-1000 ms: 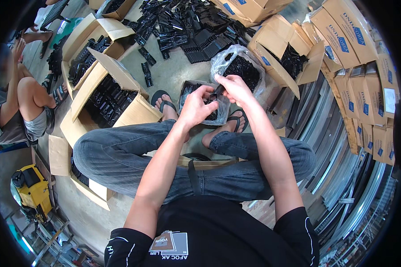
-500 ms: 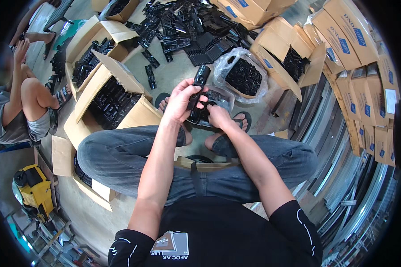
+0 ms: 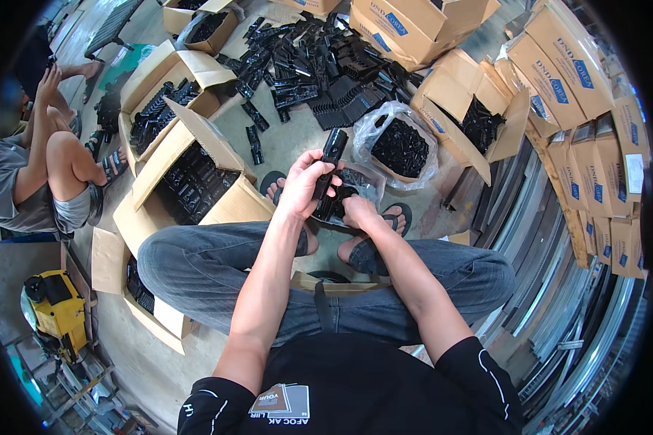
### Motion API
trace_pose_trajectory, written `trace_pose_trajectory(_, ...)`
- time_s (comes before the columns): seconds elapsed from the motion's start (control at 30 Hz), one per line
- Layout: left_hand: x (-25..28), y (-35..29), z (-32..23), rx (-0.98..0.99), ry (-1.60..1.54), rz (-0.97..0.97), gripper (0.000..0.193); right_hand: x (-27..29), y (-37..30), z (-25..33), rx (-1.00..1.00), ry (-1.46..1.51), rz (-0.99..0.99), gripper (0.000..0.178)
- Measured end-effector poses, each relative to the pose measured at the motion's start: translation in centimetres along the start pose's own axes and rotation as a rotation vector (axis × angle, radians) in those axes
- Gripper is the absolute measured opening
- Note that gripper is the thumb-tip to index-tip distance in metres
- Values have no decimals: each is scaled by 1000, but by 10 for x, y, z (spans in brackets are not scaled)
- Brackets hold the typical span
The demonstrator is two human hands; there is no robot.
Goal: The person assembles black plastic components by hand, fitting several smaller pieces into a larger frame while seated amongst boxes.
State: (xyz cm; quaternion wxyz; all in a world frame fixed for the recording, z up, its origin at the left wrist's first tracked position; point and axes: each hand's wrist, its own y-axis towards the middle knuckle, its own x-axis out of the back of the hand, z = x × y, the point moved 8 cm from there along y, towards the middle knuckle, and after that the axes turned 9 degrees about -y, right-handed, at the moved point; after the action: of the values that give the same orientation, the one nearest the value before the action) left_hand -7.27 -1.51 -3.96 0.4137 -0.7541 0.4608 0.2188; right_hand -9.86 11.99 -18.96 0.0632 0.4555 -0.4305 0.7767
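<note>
My left hand (image 3: 302,183) is wrapped around a glossy black, elongated part (image 3: 333,147), held upright and tilted slightly to the right. Just beside it, my right hand (image 3: 360,212) has its fingers curled in at small black pieces (image 3: 331,207) in front of my feet. Whatever those fingers grip is hidden. A clear plastic bag (image 3: 371,183) surrounds the small pieces. Farther off to the right stands another clear bag (image 3: 434,156) full of small black parts. Two loose black parts (image 3: 255,145) lie on the floor ahead of my left hand.
A large pile of black parts (image 3: 305,76) covers the floor ahead. Open cartons (image 3: 228,206) of black parts stand to the left, another carton (image 3: 450,98) far right. Metal profiles (image 3: 551,290) and stacked boxes (image 3: 559,80) line the right. A seated person (image 3: 69,170) is at left.
The whole view has shifted, so the scene sits a little lower and to the right. Both hands keep nearly the same pose, the left still holding the black part.
</note>
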Motion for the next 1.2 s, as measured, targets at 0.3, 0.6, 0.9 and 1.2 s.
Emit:
trace_pose_trajectory(0.3, -3, -1, 0, -10, 0, 3, 25, 5, -2, 5, 85, 36, -36, 27)
trace_pose_trajectory(0.6, 1, 1, -2, -40, -31, -21, 29, 32, -7, 1, 77, 302, -173, 20)
trace_pose_trajectory(0.9, 7, 3, -14, -265, 216, -81, 33, 138, -17, -3, 206, 1152, -340, 9)
trace_pose_trajectory(1.2, -4, -9, -31, -520, 628, -177, 41, 209, -56, 24, 320, 1220, -580, 14)
